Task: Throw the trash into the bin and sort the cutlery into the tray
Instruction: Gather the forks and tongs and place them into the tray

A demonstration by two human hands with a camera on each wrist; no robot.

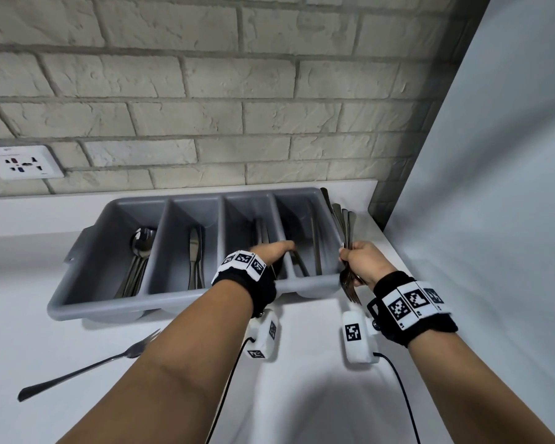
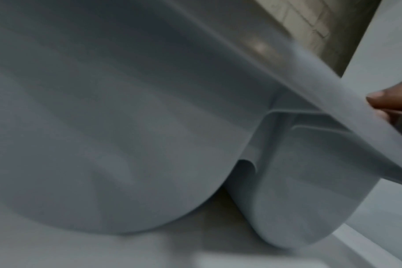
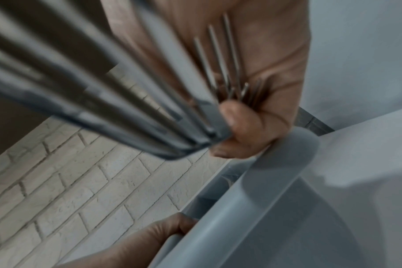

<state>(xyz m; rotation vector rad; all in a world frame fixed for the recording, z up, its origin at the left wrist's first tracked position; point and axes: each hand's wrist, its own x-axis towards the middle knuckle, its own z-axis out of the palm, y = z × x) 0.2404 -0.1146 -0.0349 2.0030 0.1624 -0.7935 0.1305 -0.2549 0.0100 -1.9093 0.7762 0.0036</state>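
A grey four-compartment cutlery tray [image 1: 173, 299] stands on the white counter against the brick wall. Spoons [image 1: 140, 251] lie in its leftmost compartment and knives [image 1: 194, 254] in the second; the two right compartments hold a few dark pieces. My left hand [image 1: 269, 251] reaches over the front rim at the divider between those right compartments, and in the right wrist view its fingers [image 3: 172, 228] curl over the tray rim [image 3: 276, 172]. My right hand [image 1: 359, 261] grips a bundle of forks [image 1: 343, 225] upright just beside the tray's right end, tines down [image 3: 218, 59]. The left wrist view shows only the tray's outer wall [image 2: 126, 127].
One loose fork [image 1: 87, 368] lies on the counter at the front left, tines toward the tray. A wall socket [image 1: 23, 161] sits at the back left. A tall white panel [image 1: 494, 155] closes off the right side, close to my right hand.
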